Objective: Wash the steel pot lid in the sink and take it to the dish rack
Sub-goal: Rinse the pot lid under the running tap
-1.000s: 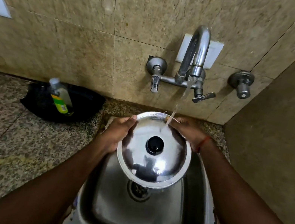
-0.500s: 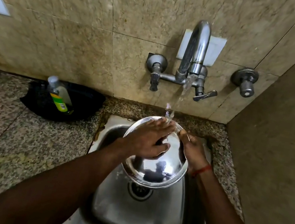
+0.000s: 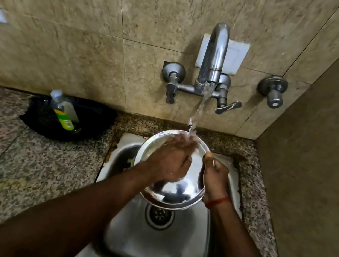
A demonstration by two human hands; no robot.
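The round steel pot lid (image 3: 177, 192) is held tilted over the steel sink (image 3: 157, 244), under the running stream from the wall tap (image 3: 214, 52). My right hand (image 3: 215, 176) grips the lid's right rim, thumb on the edge. My left hand (image 3: 168, 161) lies flat across the lid's top with fingers spread forward into the water, and it covers the black knob. Water splashes over my left fingers at the lid's far rim.
A dish-soap bottle (image 3: 64, 111) leans in a black bag (image 3: 88, 123) on the granite counter (image 3: 11, 157) left of the sink. A tiled wall (image 3: 322, 155) closes the right side. A second valve (image 3: 273, 91) sticks out right of the tap. The drain (image 3: 159, 213) lies below the lid.
My left hand moved from the lid's left rim onto its top, hiding the knob, and rubs forward toward the stream. The lid sank a little lower over the sink.
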